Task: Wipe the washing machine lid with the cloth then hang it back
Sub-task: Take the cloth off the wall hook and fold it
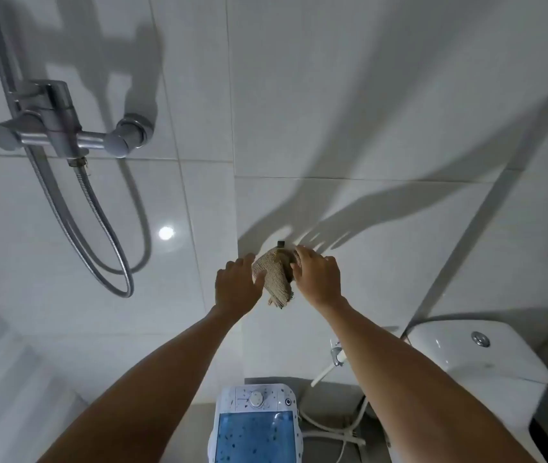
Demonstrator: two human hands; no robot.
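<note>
**Up on the wall hook: the cloth between both hands**

High on the white tiled wall (366, 128), above the machine, the beige ribbed woven cloth (274, 279) hangs at a small dark wall hook (281, 243). Its top part is bunched just under the hook, and its long axis runs downward and a little to the right, ending in a frayed corner that points to the floor.

Both hands are raised to it. The left hand (237, 285) touches the left edge of the cloth with its fingers curled on the fabric; the right hand (317, 279) covers the upper right part, next to the hook. Each grip seems closed on the cloth, but the fingertips are hidden behind it. The right hand is nearer to the hook.

I judge that the step is about the hook itself: whether the cloth is already caught on it I cannot tell.

Far below, the small white washing machine with a blue transparent lid (254, 436) stands between the forearms, well apart from the cloth.
</note>
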